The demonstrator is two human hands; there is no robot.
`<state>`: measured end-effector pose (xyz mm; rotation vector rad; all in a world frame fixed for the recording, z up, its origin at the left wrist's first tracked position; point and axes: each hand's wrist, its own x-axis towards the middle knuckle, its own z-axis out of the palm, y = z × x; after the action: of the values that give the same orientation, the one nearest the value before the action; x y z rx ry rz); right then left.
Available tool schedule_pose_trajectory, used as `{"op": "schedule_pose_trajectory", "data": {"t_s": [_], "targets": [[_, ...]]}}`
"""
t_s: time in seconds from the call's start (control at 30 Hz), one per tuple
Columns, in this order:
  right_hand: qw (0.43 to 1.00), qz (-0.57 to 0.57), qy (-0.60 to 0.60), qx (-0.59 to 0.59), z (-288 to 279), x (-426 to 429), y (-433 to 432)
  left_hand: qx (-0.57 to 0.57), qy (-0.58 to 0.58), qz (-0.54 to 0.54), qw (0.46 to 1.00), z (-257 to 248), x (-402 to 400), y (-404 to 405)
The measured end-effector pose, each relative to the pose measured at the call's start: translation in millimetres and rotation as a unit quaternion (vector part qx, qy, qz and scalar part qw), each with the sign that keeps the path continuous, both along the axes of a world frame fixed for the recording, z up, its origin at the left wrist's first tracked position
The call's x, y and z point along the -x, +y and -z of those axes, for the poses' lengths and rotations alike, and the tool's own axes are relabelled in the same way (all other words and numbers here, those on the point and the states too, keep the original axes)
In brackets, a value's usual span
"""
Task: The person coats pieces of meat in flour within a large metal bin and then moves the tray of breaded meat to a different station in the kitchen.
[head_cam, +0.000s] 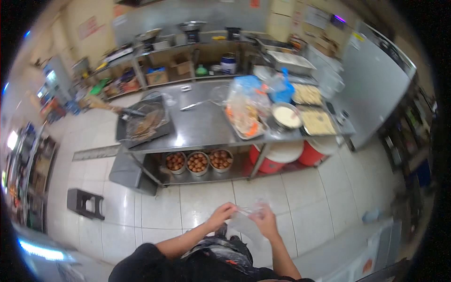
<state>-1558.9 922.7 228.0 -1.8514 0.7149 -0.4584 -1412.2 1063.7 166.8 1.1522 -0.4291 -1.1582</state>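
In front of my waist, over the tiled floor, my left hand (pixel 222 216) pinches one edge of a thin clear plastic bag or film (pixel 243 212). My right hand (pixel 265 221) grips its other side, with some of the plastic bunched above the fingers. Motion blur and transparency hide the plastic's exact shape. Both hands are apart from the stainless steel table (pixel 197 120) ahead of me. On that table's right side lie a metal tray (pixel 262 133) with plastic-wrapped food and a bowl of creamy white liquid (pixel 287 117).
Three buckets of eggs (pixel 197 164) and red tubs (pixel 266 162) fill the table's lower shelf. A dark tub (pixel 169 132) sits at its left end, two trays of pale food (pixel 318 121) at its right. A dark plastic stool (pixel 84 202) stands on the floor at left.
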Motion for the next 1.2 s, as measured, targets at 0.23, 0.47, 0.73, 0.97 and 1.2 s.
{"op": "schedule_pose_trajectory", "data": {"t_s": [0.23,0.47,0.73,0.97,1.2], "targets": [[0.939,-0.330,-0.014,-0.098,32,-167,116,-0.069,0.016,-0.382,0.921,-31,-43,173],[0.833,-0.550,0.006,-0.061,49,-283,287,-0.171,-0.050,-0.522,0.834,6,-57,348],[0.780,-0.617,0.103,-0.003,95,-406,525,-0.162,-0.048,-0.615,0.770,25,-137,566],[0.858,-0.411,-0.216,0.218,50,-525,692,-0.247,-0.061,-0.628,0.736,35,-274,725],[0.795,-0.605,0.023,-0.024,65,-719,819,-0.168,-0.042,-0.644,0.745,68,-491,847]]}}
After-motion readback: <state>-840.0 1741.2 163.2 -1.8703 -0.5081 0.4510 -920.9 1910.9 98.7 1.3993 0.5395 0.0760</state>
